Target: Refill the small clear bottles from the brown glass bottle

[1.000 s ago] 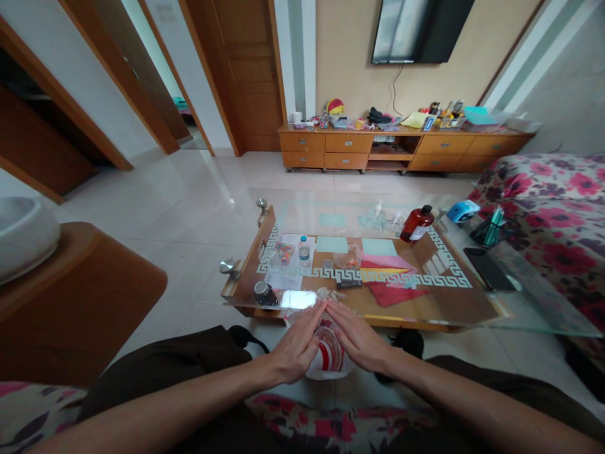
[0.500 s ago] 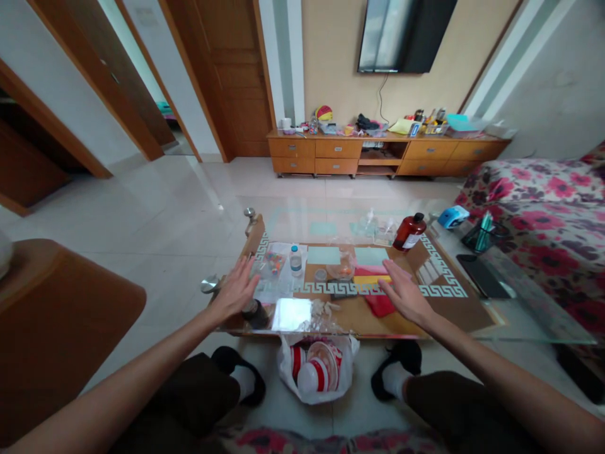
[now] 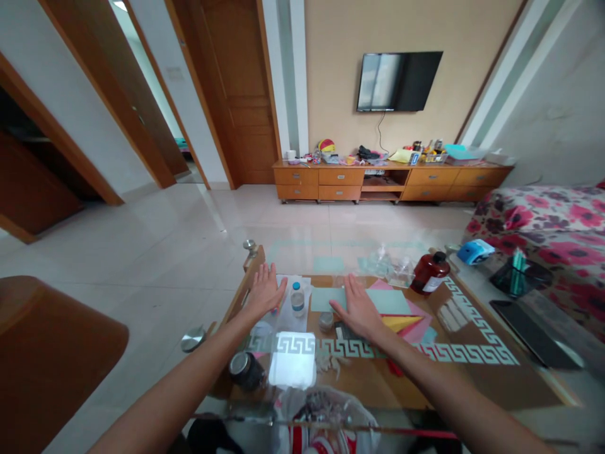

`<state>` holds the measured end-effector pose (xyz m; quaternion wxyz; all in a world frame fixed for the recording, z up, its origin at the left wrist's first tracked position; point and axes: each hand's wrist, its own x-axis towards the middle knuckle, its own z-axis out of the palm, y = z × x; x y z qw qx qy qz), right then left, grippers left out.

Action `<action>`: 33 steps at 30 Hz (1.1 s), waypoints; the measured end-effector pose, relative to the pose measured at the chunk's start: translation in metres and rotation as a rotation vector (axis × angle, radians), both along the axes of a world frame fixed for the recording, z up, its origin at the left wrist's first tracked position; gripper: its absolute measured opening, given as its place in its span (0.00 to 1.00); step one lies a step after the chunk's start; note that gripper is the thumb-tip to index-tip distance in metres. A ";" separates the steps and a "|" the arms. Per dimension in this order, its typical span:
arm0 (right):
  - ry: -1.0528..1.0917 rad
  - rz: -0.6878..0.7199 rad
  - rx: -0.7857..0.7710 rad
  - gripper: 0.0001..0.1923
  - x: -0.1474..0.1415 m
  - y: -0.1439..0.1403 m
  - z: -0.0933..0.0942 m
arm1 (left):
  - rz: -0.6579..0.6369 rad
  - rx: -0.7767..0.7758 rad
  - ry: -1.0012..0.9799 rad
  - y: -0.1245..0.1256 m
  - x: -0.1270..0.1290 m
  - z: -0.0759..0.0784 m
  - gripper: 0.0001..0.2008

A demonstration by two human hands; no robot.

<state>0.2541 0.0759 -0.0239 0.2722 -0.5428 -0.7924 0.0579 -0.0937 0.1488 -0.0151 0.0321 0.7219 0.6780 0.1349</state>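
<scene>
My left hand (image 3: 265, 290) is open, fingers spread and pointing forward, over the left part of the glass table (image 3: 477, 328). Just right of it stands a small clear bottle with a blue cap (image 3: 297, 300). My right hand (image 3: 358, 307) is also open and holds nothing, stretched over a pale green sheet (image 3: 326, 299). A small round clear container (image 3: 326, 321) lies left of its wrist, with yellow and pink paper (image 3: 401, 323) to the right. Whether either palm touches the glass I cannot tell. Nearer me are a dark jar (image 3: 246, 370) and a white square item (image 3: 293, 360).
A brown bottle with a black cap (image 3: 430, 272) stands at the right, near clear plastic items (image 3: 394, 268). Farther right are a blue item (image 3: 475, 251), a pen holder (image 3: 520, 277) and a dark flat object (image 3: 529, 331). A white bag (image 3: 283, 416) sits below the front edge.
Both hands have moved forward over the table, the right one also inward to the left. The view has tilted up, so the television and cabinet sit lower and the bag is partly cut off.
</scene>
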 end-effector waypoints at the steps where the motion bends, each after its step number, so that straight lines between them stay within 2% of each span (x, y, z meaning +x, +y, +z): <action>1: 0.029 -0.037 0.012 0.52 -0.008 0.024 -0.003 | 0.042 -0.003 -0.020 0.015 0.006 0.002 0.45; 3: 0.085 -0.098 0.031 0.53 -0.015 0.071 -0.008 | 0.120 -0.019 -0.060 0.046 0.013 0.006 0.46; 5: 0.113 -0.139 0.020 0.54 -0.014 0.115 -0.011 | 0.142 -0.033 -0.073 0.076 0.016 0.009 0.46; 7: 0.092 -0.181 -0.025 0.54 -0.009 0.152 -0.010 | 0.099 -0.047 -0.074 0.103 0.018 0.009 0.44; 9: 0.016 -0.173 -0.105 0.51 -0.007 0.180 -0.006 | -0.007 -0.065 -0.077 0.125 0.021 0.008 0.42; 12: -0.135 0.015 -0.177 0.44 -0.011 0.203 0.002 | -0.240 -0.093 -0.085 0.141 0.030 0.007 0.36; 15: -0.198 0.275 -0.153 0.39 -0.021 0.193 0.011 | -0.467 -0.124 -0.106 0.129 0.035 0.008 0.32; 17: -0.186 0.417 -0.153 0.38 -0.026 0.168 0.017 | -0.655 -0.136 -0.147 0.106 0.032 0.012 0.31; 19: -0.152 0.528 -0.174 0.37 -0.027 0.131 0.024 | -0.834 -0.137 -0.206 0.071 0.025 0.017 0.31; 22: -0.082 0.621 -0.215 0.37 -0.022 0.060 0.032 | -0.952 -0.162 -0.271 0.000 0.011 0.026 0.30; 24: -0.029 0.614 -0.243 0.36 -0.018 0.011 0.035 | -0.934 -0.174 -0.310 -0.053 0.005 0.030 0.29; 27: 0.042 0.508 -0.258 0.32 -0.015 -0.062 0.035 | -0.807 -0.167 -0.360 -0.134 0.007 0.032 0.28; 30: 0.086 0.375 -0.277 0.31 -0.022 -0.129 0.033 | -0.712 -0.174 -0.423 -0.206 0.023 0.030 0.28; 33: 0.155 0.337 -0.314 0.33 -0.035 -0.186 0.034 | -0.664 -0.201 -0.520 -0.260 0.047 0.032 0.31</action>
